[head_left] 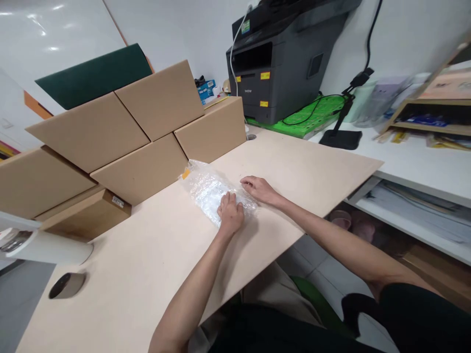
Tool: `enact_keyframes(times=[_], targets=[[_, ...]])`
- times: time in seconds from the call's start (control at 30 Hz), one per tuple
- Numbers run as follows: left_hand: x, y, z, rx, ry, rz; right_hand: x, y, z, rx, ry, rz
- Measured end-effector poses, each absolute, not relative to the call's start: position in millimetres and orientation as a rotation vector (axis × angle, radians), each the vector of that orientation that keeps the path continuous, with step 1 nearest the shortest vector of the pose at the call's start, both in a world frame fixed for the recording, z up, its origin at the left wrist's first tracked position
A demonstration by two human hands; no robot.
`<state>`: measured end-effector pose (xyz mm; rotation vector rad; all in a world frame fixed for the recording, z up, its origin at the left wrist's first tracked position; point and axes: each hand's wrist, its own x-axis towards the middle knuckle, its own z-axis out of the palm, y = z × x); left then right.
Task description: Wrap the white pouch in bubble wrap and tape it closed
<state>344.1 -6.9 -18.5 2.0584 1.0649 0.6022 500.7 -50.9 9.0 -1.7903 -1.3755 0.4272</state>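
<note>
The left hand [231,214] lies on the bubble wrap [207,189] with its fingers laid out, not clasping it. The right hand [259,189] sits at the wrap's right edge, fingers curled; whether it pinches the plastic I cannot tell. The wrap lies flat on the table [147,255], right of the stacked cardboard boxes [140,169]. A cup [68,285] is at the near left, a printer [279,63] far beyond.

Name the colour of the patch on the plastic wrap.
The patch is orange, seen in the head view.
</note>
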Motion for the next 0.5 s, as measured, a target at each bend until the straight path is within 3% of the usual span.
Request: enact_keyframes(times=[0.23, 0.5], targets=[[321.6, 5.0, -17.8, 2.098, 0.899, 0.627, 490.1, -6.3, 10.3, -1.989, -1.419, 0.549], [289.2, -8.4, -18.5, 2.209, 0.764, 0.702, 487.1, 23.2, 20.0, -1.856, -1.286, 1.028]])
